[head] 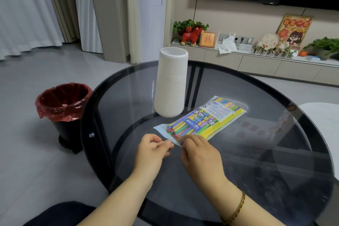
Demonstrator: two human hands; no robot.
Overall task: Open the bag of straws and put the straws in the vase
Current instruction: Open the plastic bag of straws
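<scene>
Both hands, left hand (153, 149) and right hand (199, 152), pinched the near end of the straw bag (205, 118), flat on the round glass table (256, 152), white vase (171, 83) standing just behind, red-lined bin (63, 106) on the grey floor (36, 161)

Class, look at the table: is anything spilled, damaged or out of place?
Nothing stands out. The vase stands upright and the bag of straws lies flat beside it, straws inside. Both hands, left and right, pinch its near end.

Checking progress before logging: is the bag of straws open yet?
Apparently still sealed: the bag of straws lies flat, straws packed inside, none out. Both hands, left hand and right hand, pinch its near edge.
</scene>
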